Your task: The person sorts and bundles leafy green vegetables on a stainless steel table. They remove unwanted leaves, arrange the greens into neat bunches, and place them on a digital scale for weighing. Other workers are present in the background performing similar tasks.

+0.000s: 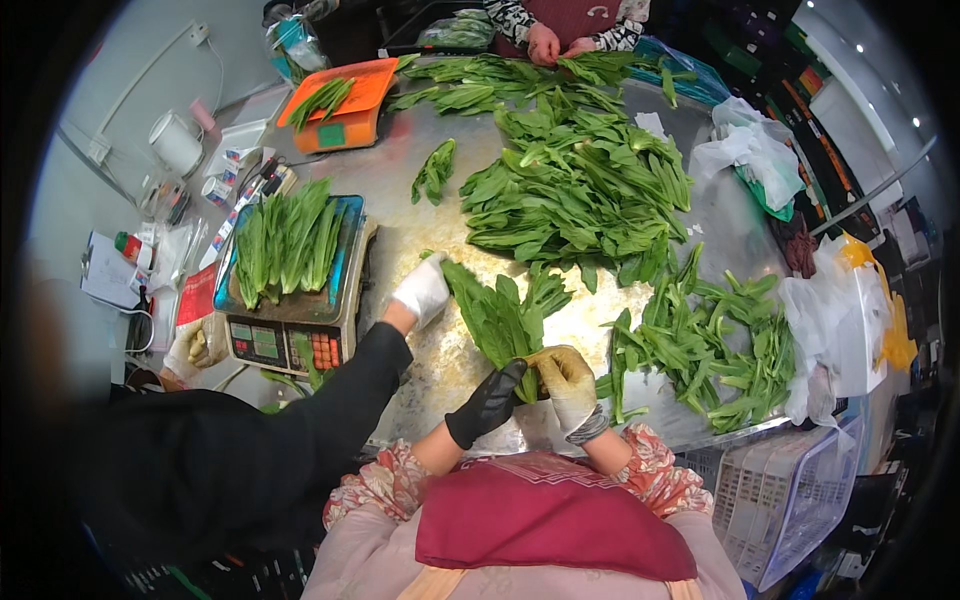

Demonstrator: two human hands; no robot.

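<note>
In a black glove, my left hand grips the stem end of a bunch of leafy greens. My right hand, wearing a stained white glove with a grey cuff, pinches the same stems from the other side. The leaves fan out away from me, just above the steel table. Beyond them lies a big heap of the same long-leaf greens. Looser leaves and stems are spread to the right of my right hand.
From the left a co-worker's white-gloved hand reaches beside my bunch; their other gloved hand is near a digital scale loaded with greens. An orange scale stands farther back. Another person's hands handle greens opposite. Plastic bags lie right.
</note>
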